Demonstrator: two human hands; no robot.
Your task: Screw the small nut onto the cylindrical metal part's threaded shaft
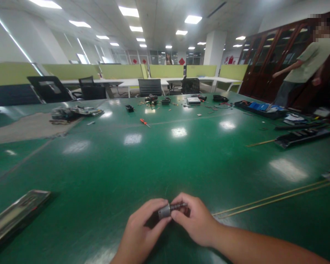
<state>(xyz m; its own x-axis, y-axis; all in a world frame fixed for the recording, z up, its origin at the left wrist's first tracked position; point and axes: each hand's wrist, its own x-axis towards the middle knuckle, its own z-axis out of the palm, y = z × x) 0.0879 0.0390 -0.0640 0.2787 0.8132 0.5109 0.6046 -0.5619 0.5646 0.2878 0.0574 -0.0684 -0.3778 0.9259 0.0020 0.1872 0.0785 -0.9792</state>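
Between my hands, just above the green tabletop, is a small grey metal cylinder with a spring-wound shaft sticking out to the right. My left hand is closed around the cylinder, thumb below and fingers above. My right hand pinches the shaft close to the cylinder, and the shaft's tip shows past the fingers. Part of the cylinder's left end is hidden by my left hand. Two thin brass-coloured rods lie on the table beside my right hand.
A long plastic-wrapped packet lies at the left. Farther off are a red screwdriver, a heap of parts, a white box and a black tray with blue items. A black package lies right. A person stands beyond.
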